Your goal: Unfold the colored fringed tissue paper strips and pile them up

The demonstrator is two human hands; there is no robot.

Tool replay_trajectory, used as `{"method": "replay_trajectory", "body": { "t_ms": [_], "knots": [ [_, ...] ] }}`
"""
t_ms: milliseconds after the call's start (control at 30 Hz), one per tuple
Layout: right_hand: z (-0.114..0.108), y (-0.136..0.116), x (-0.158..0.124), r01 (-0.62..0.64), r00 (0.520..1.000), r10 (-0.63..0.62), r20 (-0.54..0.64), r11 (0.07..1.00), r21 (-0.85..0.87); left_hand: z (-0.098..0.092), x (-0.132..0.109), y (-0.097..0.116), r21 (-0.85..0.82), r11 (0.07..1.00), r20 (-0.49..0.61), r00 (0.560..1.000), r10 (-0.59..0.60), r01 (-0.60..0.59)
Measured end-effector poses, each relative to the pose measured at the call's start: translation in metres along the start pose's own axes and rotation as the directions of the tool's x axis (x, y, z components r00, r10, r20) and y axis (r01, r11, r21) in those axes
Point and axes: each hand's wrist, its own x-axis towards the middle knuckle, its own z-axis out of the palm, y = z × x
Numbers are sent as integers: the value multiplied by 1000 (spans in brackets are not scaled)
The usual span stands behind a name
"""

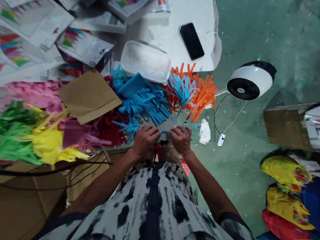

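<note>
At the table's near edge, my left hand (146, 138) and my right hand (181, 139) are both closed on a blue paper tassel (129, 128). Its middle is a thin twisted strip stretched between my fingers, and fringe spreads out beyond my left hand. Just ahead lies a pile of blue fringed paper (147, 100). To its right are orange fringed paper (206, 96) and a light blue and lilac tassel (183, 91). A white plastic tub (145, 61) stands behind the blue pile. My fingertips partly hide the strip.
Pink (33, 93), green (13, 132) and yellow fringed paper (49, 143) lies leftward, beside brown cardboard (89, 97). Packaged tassel sets (37, 19) are heaped behind. A phone (192, 41) rests on the table. A fan (249, 82) and a carton (287, 125) stand at right.
</note>
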Motion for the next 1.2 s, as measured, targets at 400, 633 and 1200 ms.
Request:
{"method": "replay_trajectory", "body": {
  "t_ms": [400,633,1200],
  "knots": [
    [-2,21,-28,30,999,-34,-42,997,-76,-5,-16,6,44,998,-111,993,-49,54],
    [-12,-7,4,69,998,-69,9,995,-66,4,5,-4,41,995,6,996,93,-93],
    [-32,-46,26,43,932,-20,361,997,-57,-1,9,-6,-13,1000,141,990,21,-19]
  ]
}}
